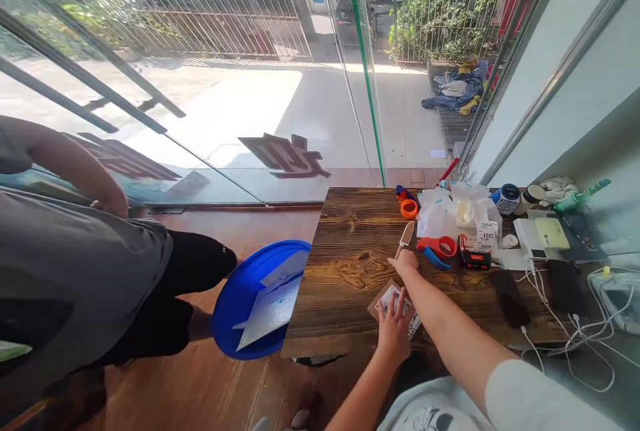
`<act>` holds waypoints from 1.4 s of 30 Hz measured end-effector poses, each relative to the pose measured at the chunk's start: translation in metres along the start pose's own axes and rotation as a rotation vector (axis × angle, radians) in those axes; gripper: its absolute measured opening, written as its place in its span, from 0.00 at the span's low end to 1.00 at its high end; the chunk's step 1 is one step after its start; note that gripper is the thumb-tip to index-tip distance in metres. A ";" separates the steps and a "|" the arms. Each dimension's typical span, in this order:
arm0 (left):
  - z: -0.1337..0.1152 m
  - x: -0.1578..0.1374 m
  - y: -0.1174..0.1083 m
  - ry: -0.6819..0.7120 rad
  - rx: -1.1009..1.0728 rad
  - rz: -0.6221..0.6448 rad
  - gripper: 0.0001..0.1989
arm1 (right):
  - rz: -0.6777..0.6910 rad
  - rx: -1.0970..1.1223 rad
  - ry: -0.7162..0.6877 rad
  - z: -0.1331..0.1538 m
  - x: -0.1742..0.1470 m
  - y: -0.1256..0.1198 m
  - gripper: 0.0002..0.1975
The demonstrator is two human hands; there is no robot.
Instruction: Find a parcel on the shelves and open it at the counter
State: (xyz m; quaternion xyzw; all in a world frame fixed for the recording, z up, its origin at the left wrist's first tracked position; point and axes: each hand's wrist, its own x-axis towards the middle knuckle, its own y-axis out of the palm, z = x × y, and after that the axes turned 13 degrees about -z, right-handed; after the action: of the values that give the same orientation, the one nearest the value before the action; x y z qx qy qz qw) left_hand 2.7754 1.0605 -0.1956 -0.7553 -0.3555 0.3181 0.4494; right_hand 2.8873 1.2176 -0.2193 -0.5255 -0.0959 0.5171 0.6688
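Observation:
My left hand (394, 336) lies with its fingers spread over a small brown cardboard box (374, 310) with white labels, near the front edge of the wooden table. Just beyond the box, my right hand (404, 262) is closed around the handle of a knife (407, 234). The knife's blade points away from me and is apart from the box. To the right of the blade lie scissors (440, 245) with red and blue handles. My left palm and fingers hide part of the box.
The dark wooden table (345, 231) holds an orange tape roll (409, 208), plastic bags (436, 214), a label roll (486, 234), phones (510, 298) and tangled white cables (580, 334). A blue tub (225, 324) with flat pieces stands left, beside another person (75, 271). Glass panels stand behind.

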 end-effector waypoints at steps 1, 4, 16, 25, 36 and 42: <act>0.003 -0.004 -0.001 -0.045 0.012 -0.015 0.42 | 0.003 0.002 0.034 0.004 0.003 0.002 0.14; 0.008 -0.016 -0.005 -0.189 -0.022 -0.107 0.49 | -0.005 0.051 0.101 -0.004 0.001 0.003 0.14; 0.023 0.062 -0.053 -0.662 -1.062 -0.428 0.26 | 0.330 0.648 0.093 -0.127 -0.121 -0.063 0.31; 0.044 0.118 -0.074 -0.639 -1.058 -0.301 0.21 | 0.361 0.765 0.133 -0.179 -0.124 -0.107 0.30; 0.077 0.127 -0.054 -0.475 -0.569 -0.233 0.33 | 0.173 0.761 0.287 -0.259 -0.158 -0.129 0.37; 0.050 0.027 -0.017 -0.002 -0.383 -0.126 0.45 | 0.193 0.775 0.273 -0.248 -0.160 -0.097 0.36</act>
State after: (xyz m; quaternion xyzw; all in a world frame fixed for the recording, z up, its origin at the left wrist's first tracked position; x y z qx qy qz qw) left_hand 2.7455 1.1112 -0.2045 -0.8030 -0.4565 0.2166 0.3162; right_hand 3.0398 0.9500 -0.1811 -0.3052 0.2448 0.5009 0.7720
